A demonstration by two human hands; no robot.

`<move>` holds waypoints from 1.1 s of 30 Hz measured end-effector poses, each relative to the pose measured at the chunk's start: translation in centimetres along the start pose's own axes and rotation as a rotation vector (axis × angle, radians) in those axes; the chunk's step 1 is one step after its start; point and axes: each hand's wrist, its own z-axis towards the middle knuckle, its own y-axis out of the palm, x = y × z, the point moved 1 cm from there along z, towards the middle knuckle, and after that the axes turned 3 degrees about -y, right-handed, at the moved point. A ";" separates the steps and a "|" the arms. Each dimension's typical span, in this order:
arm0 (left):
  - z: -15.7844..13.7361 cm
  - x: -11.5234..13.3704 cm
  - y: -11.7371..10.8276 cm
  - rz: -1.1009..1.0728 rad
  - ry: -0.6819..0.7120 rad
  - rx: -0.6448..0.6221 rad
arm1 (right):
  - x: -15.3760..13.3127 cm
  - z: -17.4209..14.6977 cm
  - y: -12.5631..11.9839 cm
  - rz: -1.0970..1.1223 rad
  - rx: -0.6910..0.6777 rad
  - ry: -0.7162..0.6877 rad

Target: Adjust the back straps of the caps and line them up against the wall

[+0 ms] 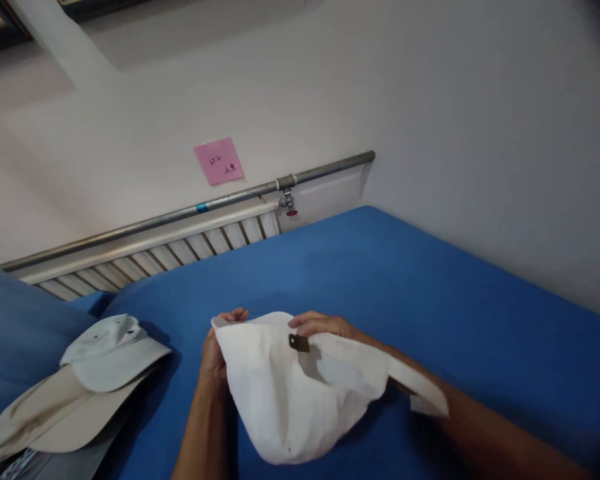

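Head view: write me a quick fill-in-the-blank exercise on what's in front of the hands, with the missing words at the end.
The left hand and the right hand hold a cap that is ____ in colour.
The stacked caps lie toward the ____ edge of the picture.
The cloth beneath the hands is ____ in colour.
The note above the pipe is ____ in colour.

Missing words: white; left; blue; pink.
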 end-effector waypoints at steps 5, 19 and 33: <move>-0.2 0.5 0.1 0.104 0.025 0.048 | -0.8 0.3 0.5 -0.100 0.128 -0.063; -3.0 3.4 0.6 0.724 0.338 -0.411 | 0.9 0.1 0.6 -0.120 0.559 0.070; -2.0 2.7 -1.0 0.393 0.255 -0.352 | -6.6 -3.1 -1.0 -0.570 0.257 -0.247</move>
